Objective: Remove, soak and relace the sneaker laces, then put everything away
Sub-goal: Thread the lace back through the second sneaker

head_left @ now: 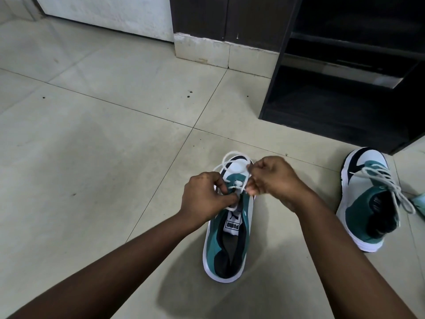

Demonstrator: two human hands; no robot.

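Observation:
A teal and white sneaker (pixel 227 240) stands on the tiled floor in front of me, toe pointing away. A white lace (pixel 232 157) loops over its toe and runs through the lowest eyelets. My left hand (pixel 204 196) pinches the lace at the left side of the eyelets. My right hand (pixel 271 176) pinches the other end of the lace at the right side. A second matching sneaker (pixel 365 203) sits to the right, with its grey-white lace (pixel 386 183) threaded and trailing loose.
A dark wooden shelf unit (pixel 345 88) stands open at the back right, close behind the second sneaker. A pale green object (pixel 419 201) shows at the right edge. A white door and a dark cabinet base line the far wall.

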